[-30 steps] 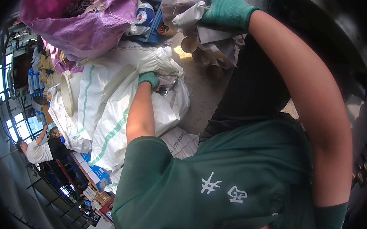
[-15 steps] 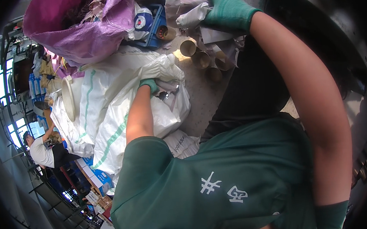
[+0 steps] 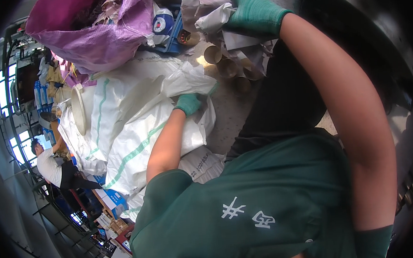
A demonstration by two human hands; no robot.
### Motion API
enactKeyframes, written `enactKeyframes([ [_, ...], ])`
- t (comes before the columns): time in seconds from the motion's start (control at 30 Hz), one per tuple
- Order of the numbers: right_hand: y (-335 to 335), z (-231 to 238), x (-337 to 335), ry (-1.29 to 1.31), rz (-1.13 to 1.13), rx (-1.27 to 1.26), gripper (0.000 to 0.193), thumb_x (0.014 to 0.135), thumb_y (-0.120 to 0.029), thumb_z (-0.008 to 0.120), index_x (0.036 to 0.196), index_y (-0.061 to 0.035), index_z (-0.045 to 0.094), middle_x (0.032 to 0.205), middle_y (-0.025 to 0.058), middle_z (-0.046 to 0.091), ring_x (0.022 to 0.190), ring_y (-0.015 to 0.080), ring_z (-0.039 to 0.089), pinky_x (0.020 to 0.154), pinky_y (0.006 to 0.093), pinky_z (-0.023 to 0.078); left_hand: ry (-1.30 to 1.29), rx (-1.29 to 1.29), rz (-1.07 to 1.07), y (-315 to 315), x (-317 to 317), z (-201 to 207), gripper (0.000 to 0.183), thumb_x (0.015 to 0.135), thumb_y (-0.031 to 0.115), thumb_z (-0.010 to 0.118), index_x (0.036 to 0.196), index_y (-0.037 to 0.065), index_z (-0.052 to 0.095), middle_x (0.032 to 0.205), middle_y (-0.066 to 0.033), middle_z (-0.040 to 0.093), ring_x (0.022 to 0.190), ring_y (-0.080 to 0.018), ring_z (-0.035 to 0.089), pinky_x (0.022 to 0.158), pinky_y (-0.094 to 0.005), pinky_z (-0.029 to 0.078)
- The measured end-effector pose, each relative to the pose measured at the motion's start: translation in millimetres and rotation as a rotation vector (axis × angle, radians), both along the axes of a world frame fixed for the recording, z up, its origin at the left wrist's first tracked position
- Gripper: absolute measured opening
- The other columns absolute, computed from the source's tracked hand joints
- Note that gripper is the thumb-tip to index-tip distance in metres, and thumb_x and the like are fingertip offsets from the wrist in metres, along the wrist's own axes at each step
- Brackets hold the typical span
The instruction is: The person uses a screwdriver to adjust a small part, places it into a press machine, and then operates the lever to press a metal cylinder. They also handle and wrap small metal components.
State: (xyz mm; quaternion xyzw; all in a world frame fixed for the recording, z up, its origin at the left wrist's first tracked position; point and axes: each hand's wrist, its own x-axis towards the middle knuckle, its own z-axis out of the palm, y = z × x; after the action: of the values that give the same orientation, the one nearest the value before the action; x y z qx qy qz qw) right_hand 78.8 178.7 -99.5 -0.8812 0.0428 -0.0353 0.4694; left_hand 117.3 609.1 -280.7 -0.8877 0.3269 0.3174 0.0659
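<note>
My right hand point(image 3: 256, 13), in a green knitted glove, is closed around crumpled greyish scrap paper point(image 3: 203, 9) at the top of the view. More loose sheets hang below it, beside several cardboard tubes point(image 3: 212, 54) on the floor. Lower and to the left, my green-gloved left hand point(image 3: 188, 104) is at the mouth of a large white woven sack point(image 3: 134, 129) with green stripes. Its fingers look curled on the sack's edge, though folds partly hide them.
A purple woven sack point(image 3: 91, 53) full of scraps stands at the upper left. Beside it is a blue crate point(image 3: 176, 37). A dark-trousered leg point(image 3: 281, 100) lies right of the white sack. Another person point(image 3: 50, 165) works at the far left near boxes point(image 3: 111, 198).
My left hand has moved right and slightly down, and the sack's rim has shifted with it. My right hand and its paper have moved slightly left.
</note>
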Motion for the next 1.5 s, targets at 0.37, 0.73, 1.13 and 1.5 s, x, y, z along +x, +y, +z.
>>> enactKeyframes([
  [0.37, 9.6, 3.9, 0.7, -0.013, 0.002, -0.009, 0.083, 0.08, -0.035, 0.085, 0.152, -0.0056, 0.054, 0.134, 0.0193, 0.07, 0.122, 0.0296, 0.07, 0.108, 0.04, 0.055, 0.084, -0.278, 0.198, -62.7, -42.9, -15.3, 0.042, 0.083, 0.026, 0.071, 0.121, 0.009, 0.072, 0.11, -0.0223, 0.074, 0.106, -0.0422, 0.07, 0.096, -0.0477, 0.054],
  [0.73, -9.5, 7.6, -11.8, 0.121, -0.011, 0.156, 0.083, 0.081, -0.034, 0.085, 0.152, -0.0058, 0.054, 0.135, 0.0183, 0.07, 0.122, 0.029, 0.07, 0.109, 0.0396, 0.054, 0.097, -0.694, -0.016, -91.8, -24.7, -37.9, 0.018, 0.095, 0.008, 0.057, 0.112, 0.005, 0.059, 0.11, -0.0174, 0.067, 0.106, -0.0405, 0.063, 0.097, -0.0449, 0.048],
  [1.13, 6.6, -2.7, 7.0, 0.249, 0.36, 0.533, 0.038, 0.092, -0.011, 0.071, 0.128, 0.0001, 0.07, 0.118, 0.0078, 0.075, 0.107, 0.0169, 0.07, 0.101, 0.0327, 0.055, -0.551, -0.706, -0.304, -108.1, 42.8, 85.9, 0.053, 0.083, -0.005, 0.075, 0.134, 0.004, 0.065, 0.127, -0.0177, 0.071, 0.113, -0.0378, 0.068, 0.101, -0.0438, 0.054],
  [1.5, 17.3, 16.6, -8.5, -0.003, 0.113, 0.188, 0.046, 0.096, -0.025, 0.074, 0.135, -0.0036, 0.066, 0.119, 0.0152, 0.075, 0.108, 0.0238, 0.073, 0.103, 0.0384, 0.055, 0.617, -0.825, 0.764, -115.2, 8.3, 78.7, 0.03, 0.1, 0.017, 0.063, 0.123, -0.003, 0.066, 0.111, -0.0146, 0.074, 0.096, -0.0227, 0.074, 0.086, -0.0341, 0.058],
])
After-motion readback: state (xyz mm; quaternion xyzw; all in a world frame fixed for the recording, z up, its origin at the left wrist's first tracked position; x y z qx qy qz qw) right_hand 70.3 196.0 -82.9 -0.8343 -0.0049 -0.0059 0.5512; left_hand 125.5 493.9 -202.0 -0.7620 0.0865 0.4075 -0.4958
